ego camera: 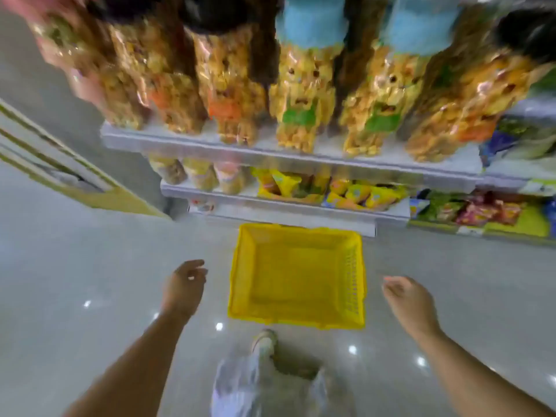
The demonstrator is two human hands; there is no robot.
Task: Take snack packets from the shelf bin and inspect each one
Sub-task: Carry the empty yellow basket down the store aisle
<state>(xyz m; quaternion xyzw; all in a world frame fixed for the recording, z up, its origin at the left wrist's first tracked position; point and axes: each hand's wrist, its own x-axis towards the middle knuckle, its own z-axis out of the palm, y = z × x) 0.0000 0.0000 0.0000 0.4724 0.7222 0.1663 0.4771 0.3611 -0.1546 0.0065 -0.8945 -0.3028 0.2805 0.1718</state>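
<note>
At 6 o'clock a trouser leg and pale shoe [264,341] stand on the glossy grey floor [90,266]. The left hand [183,287] at 8 o'clock and the right hand [409,302] at 4 o'clock hang over the floor. Both hands are empty with fingers loosely curled. Between them, toward 12, a yellow basket [352,275] sits on the floor with nothing in it. Beyond it at 12 o'clock, the lower shelf [301,206] carries yellow snack packets [365,195] in open trays, well apart from both hands. Above it, the upper shelf [240,145] holds a blurred row of tall clear bags [301,100] of golden snacks.
</note>
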